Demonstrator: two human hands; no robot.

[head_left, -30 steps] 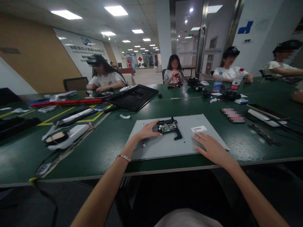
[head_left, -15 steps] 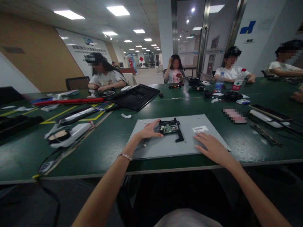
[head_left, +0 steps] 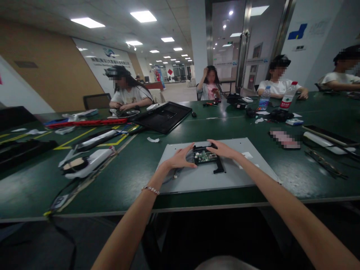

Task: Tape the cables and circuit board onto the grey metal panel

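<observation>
A grey metal panel (head_left: 197,178) lies flat on the green table (head_left: 129,176) in front of me. On it sits a black plastic bracket (head_left: 216,165) holding a small green circuit board (head_left: 204,155). My left hand (head_left: 179,158) rests on the panel, its fingertips touching the bracket's left side. My right hand (head_left: 225,149) touches the bracket's upper right edge, fingers curved but apart. A white label (head_left: 247,155) shows beside my right wrist.
A black monitor shell (head_left: 164,116), white and red plastic parts (head_left: 90,161) and cables lie to the left. Bottles (head_left: 288,95), small items and long strips (head_left: 326,140) lie to the right. Several other people sit at the table's far side.
My right hand has left the panel near the white label and moved up-left onto the bracket's right edge. My left hand stays at the bracket's left side.
</observation>
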